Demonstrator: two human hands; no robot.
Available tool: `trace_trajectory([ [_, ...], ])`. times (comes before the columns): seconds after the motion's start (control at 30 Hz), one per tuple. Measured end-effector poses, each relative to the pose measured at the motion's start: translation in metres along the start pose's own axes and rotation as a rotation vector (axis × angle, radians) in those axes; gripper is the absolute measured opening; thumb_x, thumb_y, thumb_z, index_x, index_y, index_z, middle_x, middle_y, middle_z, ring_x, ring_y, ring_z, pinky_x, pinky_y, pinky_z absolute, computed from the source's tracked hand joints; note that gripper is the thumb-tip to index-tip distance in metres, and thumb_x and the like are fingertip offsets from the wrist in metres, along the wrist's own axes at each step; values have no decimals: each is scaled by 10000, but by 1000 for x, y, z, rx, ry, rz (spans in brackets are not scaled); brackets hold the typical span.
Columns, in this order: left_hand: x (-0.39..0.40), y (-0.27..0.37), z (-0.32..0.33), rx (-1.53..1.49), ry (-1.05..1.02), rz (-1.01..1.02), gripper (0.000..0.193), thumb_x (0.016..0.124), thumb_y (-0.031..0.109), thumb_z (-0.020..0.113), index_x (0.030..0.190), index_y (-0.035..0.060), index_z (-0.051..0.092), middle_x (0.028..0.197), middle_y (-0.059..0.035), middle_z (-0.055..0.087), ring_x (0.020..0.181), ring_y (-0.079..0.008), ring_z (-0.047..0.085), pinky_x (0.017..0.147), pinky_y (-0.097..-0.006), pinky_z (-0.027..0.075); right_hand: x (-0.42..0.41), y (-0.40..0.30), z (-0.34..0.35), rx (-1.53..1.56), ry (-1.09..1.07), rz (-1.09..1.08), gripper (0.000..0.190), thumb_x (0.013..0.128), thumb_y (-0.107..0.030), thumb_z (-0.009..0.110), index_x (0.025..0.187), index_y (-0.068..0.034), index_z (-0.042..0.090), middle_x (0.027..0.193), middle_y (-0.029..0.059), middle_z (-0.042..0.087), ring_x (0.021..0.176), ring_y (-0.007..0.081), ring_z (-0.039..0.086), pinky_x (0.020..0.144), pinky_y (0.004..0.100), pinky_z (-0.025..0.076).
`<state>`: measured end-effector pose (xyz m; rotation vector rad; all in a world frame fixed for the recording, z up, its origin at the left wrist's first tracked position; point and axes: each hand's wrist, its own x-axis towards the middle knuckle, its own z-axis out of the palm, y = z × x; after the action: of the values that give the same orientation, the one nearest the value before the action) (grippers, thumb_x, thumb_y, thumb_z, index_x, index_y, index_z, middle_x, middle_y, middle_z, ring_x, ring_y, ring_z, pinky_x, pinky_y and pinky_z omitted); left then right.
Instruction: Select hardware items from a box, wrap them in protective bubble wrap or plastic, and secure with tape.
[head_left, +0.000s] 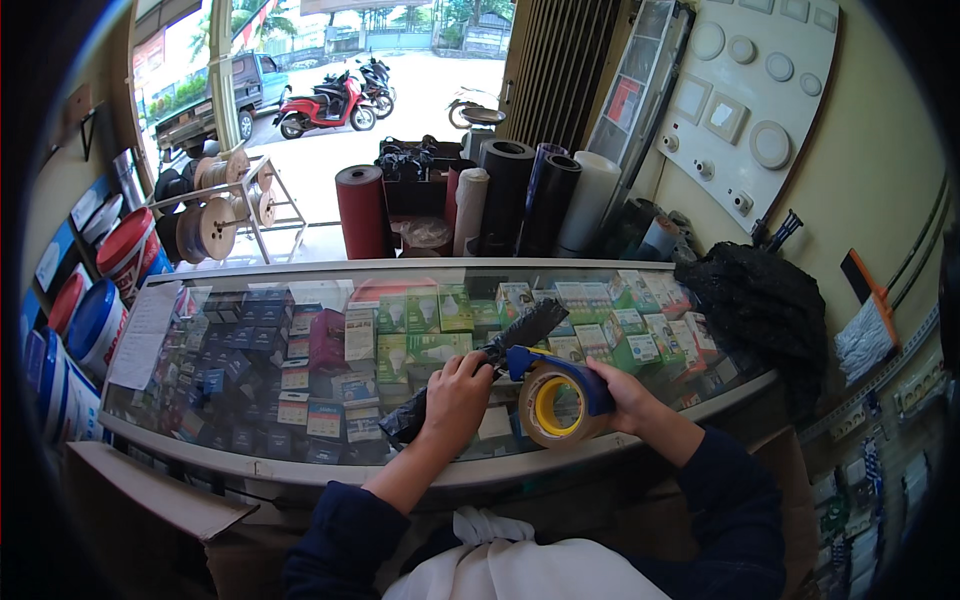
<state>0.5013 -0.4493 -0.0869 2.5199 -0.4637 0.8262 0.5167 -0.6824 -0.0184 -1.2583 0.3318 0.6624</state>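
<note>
My left hand grips a long, narrow parcel wrapped in black plastic around its middle. The parcel lies slantwise above the glass counter top, its far end pointing up and right. In my right hand is a blue tape dispenser by its back. It carries a wide roll of brown packing tape on a yellow hub. The dispenser's front end is close beside the parcel, just right of my left hand. Whether tape runs from it to the parcel I cannot tell.
Under the glass of the display counter sit several boxed light bulbs. A paper sheet lies on its left end, a crumpled black plastic heap at its right. Upright rolls of sheeting stand behind it. Cardboard borders the near left side.
</note>
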Motion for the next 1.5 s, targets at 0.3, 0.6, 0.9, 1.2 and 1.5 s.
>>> trace_trajectory([
  [0.3,1,10,2,176,-40,18,311,743,132,580,1045,64,548,977,-77,553,932,-234,554,714,-378,458,1,7,-1,90,-77,-38,375,961,-358,364,1102,-47,519,989,72,609,877,179,603,824,352,492],
  [0.6,4,2,11,390,-174,125,445,784,183,586,1201,47,512,1029,-110,533,809,-261,581,613,-345,505,2,5,0,86,-72,-68,376,961,-363,367,1079,-49,536,967,70,616,856,179,610,812,345,496],
  [0.9,9,3,27,518,-192,141,301,837,113,527,1102,-25,565,997,-192,580,598,-267,588,439,-333,484,-2,-6,3,-396,63,-164,493,930,-455,411,1068,2,531,946,80,603,822,148,590,749,321,478],
  [1.2,7,6,42,680,-108,190,235,832,94,544,990,-68,609,961,-236,595,565,-312,586,397,-374,454,-12,-7,-5,-408,46,-165,465,941,-423,408,1075,7,523,944,73,601,808,124,593,736,279,488],
  [1.5,7,7,24,418,-177,121,383,809,88,550,1168,-43,529,1025,-222,574,626,-292,590,530,-401,504,-13,0,-12,-280,49,-195,435,935,-404,430,1037,4,544,911,70,615,809,134,589,735,291,469],
])
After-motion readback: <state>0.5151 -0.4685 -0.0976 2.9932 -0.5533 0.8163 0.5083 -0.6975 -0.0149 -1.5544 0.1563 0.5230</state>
